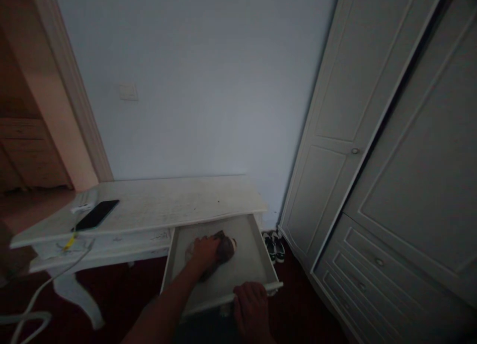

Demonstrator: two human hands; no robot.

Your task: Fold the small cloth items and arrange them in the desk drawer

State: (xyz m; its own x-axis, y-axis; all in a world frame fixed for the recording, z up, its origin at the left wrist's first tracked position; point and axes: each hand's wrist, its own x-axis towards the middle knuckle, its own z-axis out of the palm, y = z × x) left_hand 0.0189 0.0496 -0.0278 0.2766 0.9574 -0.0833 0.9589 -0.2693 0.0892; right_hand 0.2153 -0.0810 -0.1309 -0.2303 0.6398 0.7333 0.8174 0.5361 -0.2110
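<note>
My left hand (204, 250) reaches into the pulled-out white drawer (242, 272), its fingers curled over a dark brownish bundle (225, 249) that looks like soft cloth. A small light patch shows at the bundle's right end. Part of the bundle lies hidden under the hand, so its exact kind is unclear. At the drawer's front edge, my right hand (251, 301) is closed over the top of the front panel, with the fingers wrapped on the rim. Around the bundle, the bare drawer bottom shows.
The drawer belongs to a worn white table (179, 197) against the wall. On its left end lie a black phone (97, 215) and a white cable (55, 279) hanging down. Dark sneakers (274, 246) stand on the floor beside a tall wardrobe (335, 110). A doorway opens at left.
</note>
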